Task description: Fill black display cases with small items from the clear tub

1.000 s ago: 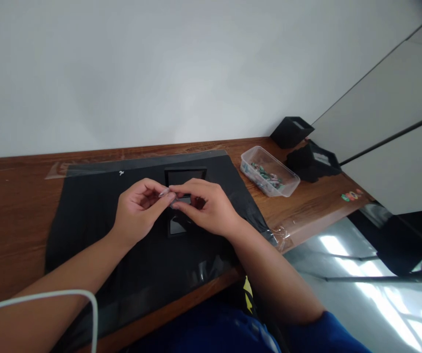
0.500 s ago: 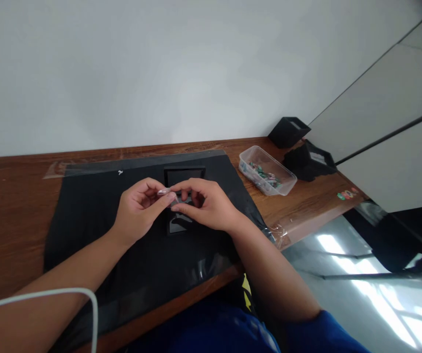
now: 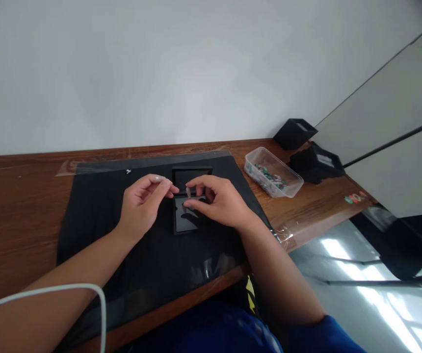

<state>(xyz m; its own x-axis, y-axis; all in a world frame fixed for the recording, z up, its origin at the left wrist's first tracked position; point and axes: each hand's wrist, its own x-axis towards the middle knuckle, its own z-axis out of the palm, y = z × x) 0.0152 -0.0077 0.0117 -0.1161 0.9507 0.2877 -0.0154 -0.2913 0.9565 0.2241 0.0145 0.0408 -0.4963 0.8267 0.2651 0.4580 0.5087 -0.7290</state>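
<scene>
My left hand (image 3: 143, 198) hovers over the left side of an open black case, thumb and forefinger pinched together. A tiny pale, shiny bit shows at those fingertips; its kind is unclear. Just right of it, my right hand (image 3: 216, 200) grips a small clear piece (image 3: 188, 192) upright between thumb and forefinger. Beneath both hands lies the black case (image 3: 185, 225), opened into two flat halves with glossy panels; the right hand covers part of it. Under the case is a black mat (image 3: 152, 274) with clear plastic over it.
A clear plastic tub (image 3: 288, 184) of small colourful wrapped items stands to the right. Behind it are two black boxes (image 3: 295, 133). A tiny white scrap (image 3: 128, 171) lies on the mat. A white cable (image 3: 67, 286) crosses near my left forearm.
My hands, which met fingertip to fingertip around a clear piece, have moved apart. The clear piece now shows between my right thumb and forefinger. The view has shifted slightly.
</scene>
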